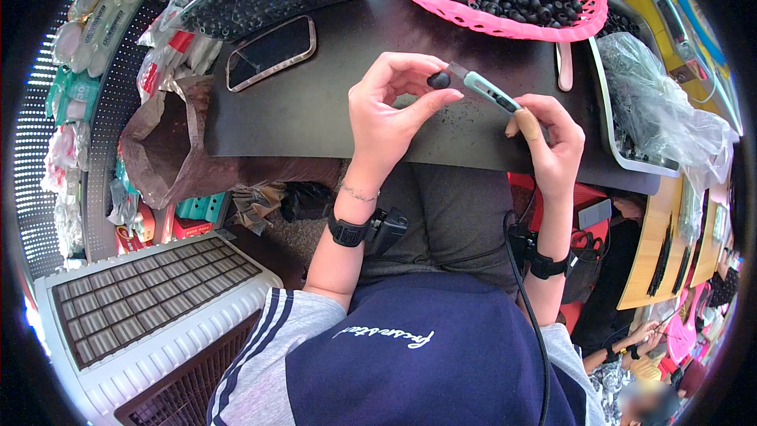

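Observation:
My left hand (384,110) pinches a small round black part (439,80), rubbery in look, between thumb and fingertips above the dark table (307,128). In my right hand (552,136) is a pale green utility knife (490,91), its blade pointing left and up to the black part. Whether the blade touches the part I cannot tell. A finger of the right hand wears a tan cover. Dark crumbs lie on the table beneath the hands. Beyond them, a pink plastic basket (505,29) holds many similar black parts.
A clear box (276,1) of black parts stands far left, with a phone (272,53) before it. At the right are a white tray (612,130), a plastic bag (658,87) and a pink strip (564,68). A brown sack (162,142) stands left; another person's hands (646,335) show lower right.

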A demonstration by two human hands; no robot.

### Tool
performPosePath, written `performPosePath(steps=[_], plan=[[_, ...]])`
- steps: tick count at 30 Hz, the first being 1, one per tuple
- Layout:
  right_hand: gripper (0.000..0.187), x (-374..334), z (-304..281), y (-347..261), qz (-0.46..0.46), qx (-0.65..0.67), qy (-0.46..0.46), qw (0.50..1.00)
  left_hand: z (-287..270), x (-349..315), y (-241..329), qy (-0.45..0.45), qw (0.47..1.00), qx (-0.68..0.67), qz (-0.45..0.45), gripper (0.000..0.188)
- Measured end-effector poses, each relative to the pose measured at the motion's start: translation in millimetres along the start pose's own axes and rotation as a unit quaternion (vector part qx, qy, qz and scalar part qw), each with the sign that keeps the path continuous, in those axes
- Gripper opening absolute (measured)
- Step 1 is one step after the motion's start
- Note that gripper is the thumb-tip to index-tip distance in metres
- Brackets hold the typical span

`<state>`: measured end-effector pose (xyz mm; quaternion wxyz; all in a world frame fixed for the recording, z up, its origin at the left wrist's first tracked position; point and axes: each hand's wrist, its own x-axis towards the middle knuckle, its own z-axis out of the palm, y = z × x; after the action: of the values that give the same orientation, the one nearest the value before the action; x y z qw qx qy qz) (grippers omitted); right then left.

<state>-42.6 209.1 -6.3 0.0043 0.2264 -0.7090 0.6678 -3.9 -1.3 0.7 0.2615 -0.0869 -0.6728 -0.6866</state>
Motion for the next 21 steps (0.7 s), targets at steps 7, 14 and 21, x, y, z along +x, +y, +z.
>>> performPosePath(steps=[7,14,21], plan=[[0.012,1.8,1.8,-2.6,-0.016,-0.034,0.000,0.999,-1.3,2.6,2.3,-0.030,0.997,0.073,0.000,0.038],[0.013,1.0,0.1,-1.8,-0.006,-0.031,0.000,0.999,-0.5,1.9,2.7,-0.041,0.997,0.065,0.003,0.036],[0.013,1.1,0.2,-1.8,-0.004,-0.025,-0.002,1.000,-1.6,2.0,0.3,-0.045,0.998,0.052,0.000,0.035]])
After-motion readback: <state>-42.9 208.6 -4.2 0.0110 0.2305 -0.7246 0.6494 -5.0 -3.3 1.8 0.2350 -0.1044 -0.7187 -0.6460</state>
